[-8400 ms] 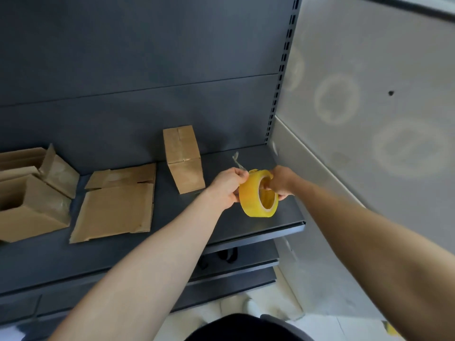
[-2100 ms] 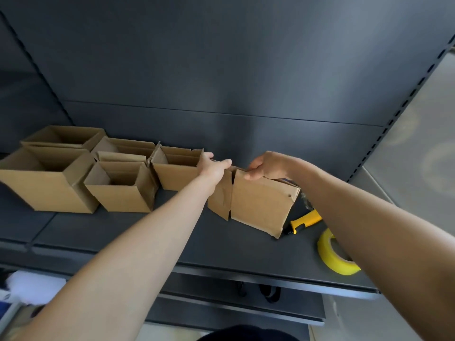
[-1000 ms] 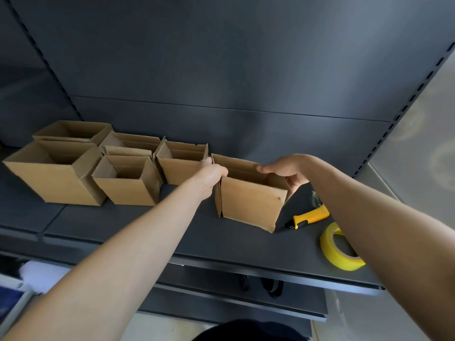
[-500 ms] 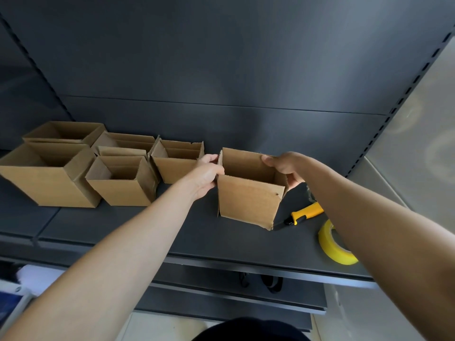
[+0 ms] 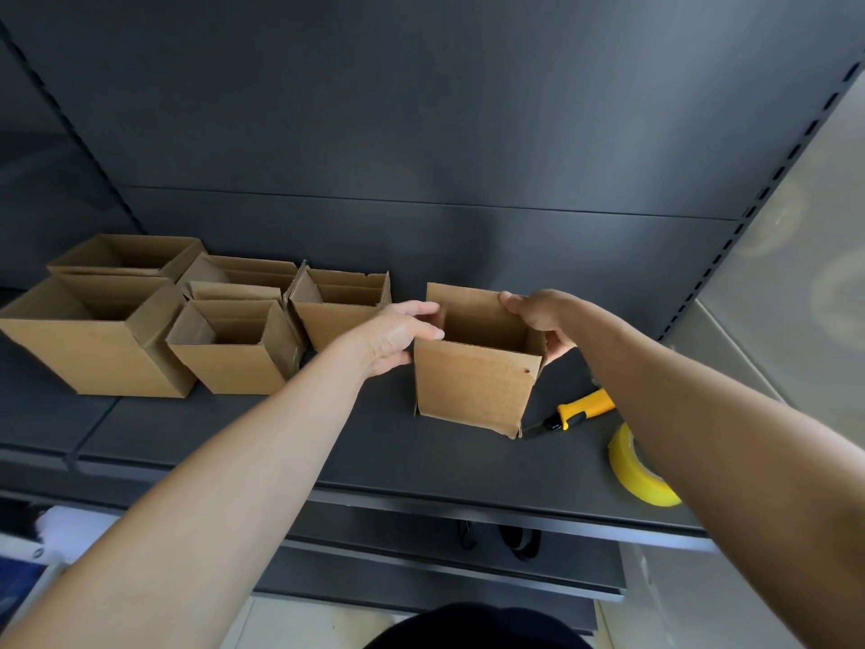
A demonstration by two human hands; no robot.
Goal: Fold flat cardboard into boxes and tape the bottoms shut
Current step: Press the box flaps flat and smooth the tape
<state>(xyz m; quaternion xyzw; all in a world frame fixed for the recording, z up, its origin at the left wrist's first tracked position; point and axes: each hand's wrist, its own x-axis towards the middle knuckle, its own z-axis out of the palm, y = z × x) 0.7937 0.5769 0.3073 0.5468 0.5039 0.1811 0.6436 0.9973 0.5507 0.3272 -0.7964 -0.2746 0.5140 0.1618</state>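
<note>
The open-topped brown cardboard box [image 5: 472, 391] stands on the dark metal shelf [image 5: 374, 456]. The left hand [image 5: 398, 339] and right hand [image 5: 545, 320] each have a grip pinching opposite walls, probably squaring it beside finished cardboard boxes [image 5: 224, 363].

Box [image 5: 472, 391] matt brown corrugated cardboard, fluted edges showing; far-left boxes [image 5: 140, 320] same. Shelf [image 5: 374, 461] matt dark painted metal, smooth. Tape [image 5: 639, 475] glossy yellow plastic. Knife [image 5: 578, 409] handle smooth yellow-black plastic
</note>
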